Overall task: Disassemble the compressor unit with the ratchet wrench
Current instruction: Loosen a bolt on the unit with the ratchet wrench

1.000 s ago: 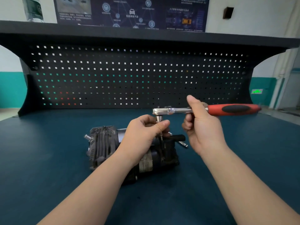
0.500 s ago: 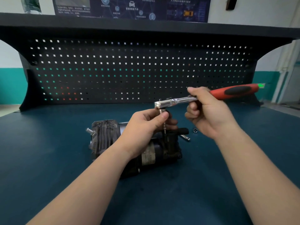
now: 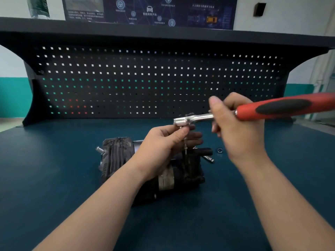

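Holding the ratchet wrench (image 3: 253,111) above the bench (image 3: 54,169), the right hand (image 3: 235,127) has its grip closed round the steel shank, just where the red and black handle begins; the handle runs off to the right and slightly upward, past the frame's edge. The wrench head points left and sits just above the left hand (image 3: 163,142). That hand's grip is narrow: thumb and fingers pinch a thin bolt (image 3: 186,147) right under the wrench head, and the bolt hangs down from the pinch in front of the compressor unit (image 3: 117,156). Whether the bolt's top is seated in the wrench head cannot be told, since the fingertips cover the joint.

The compressor unit lies on its side on the bench, directly below and behind both hands, its ribbed metal end toward the left and a labelled dark body toward the right. The left forearm crosses in front of its middle and hides that part. Just right of the unit lie a small round nut (image 3: 219,150) and a short metal pin (image 3: 209,158), both apart from the hands. A dark pegboard (image 3: 145,78) stands at the back of the bench.
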A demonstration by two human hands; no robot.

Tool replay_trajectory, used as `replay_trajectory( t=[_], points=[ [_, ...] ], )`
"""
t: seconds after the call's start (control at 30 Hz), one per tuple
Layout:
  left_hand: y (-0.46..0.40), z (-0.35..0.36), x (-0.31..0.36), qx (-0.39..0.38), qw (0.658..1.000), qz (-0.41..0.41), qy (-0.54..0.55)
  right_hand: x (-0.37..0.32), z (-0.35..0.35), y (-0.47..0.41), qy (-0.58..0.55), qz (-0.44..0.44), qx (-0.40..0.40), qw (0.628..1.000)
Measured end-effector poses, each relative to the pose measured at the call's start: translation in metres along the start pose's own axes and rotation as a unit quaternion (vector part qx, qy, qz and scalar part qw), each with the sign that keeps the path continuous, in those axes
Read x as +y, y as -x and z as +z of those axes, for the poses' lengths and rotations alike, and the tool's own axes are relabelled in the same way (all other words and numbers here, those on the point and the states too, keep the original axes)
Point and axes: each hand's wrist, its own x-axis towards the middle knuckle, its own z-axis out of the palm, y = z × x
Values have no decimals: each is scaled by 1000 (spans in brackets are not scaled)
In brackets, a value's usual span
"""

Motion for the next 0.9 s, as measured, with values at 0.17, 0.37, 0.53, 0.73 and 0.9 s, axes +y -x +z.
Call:
replay_trajectory(
  t=[0.17,0.37,0.53,0.73,0.9],
  points=[
    [-4,1,-2,23,999,13,22,28,3,-6,-341,302,57,888],
    [-6,4,-1,60,990,12,-127,6,16,15,119,-163,64,977],
    [2,7,4,67,988,27,-134,-6,25,21,174,-305,-21,936],
    [1,2,3,-49,998,3,32,11,-2,-6,-200,191,27,961],
    [-1,2,-3,12,1000,14,11,20,9,0,-272,271,91,919]
  ],
)
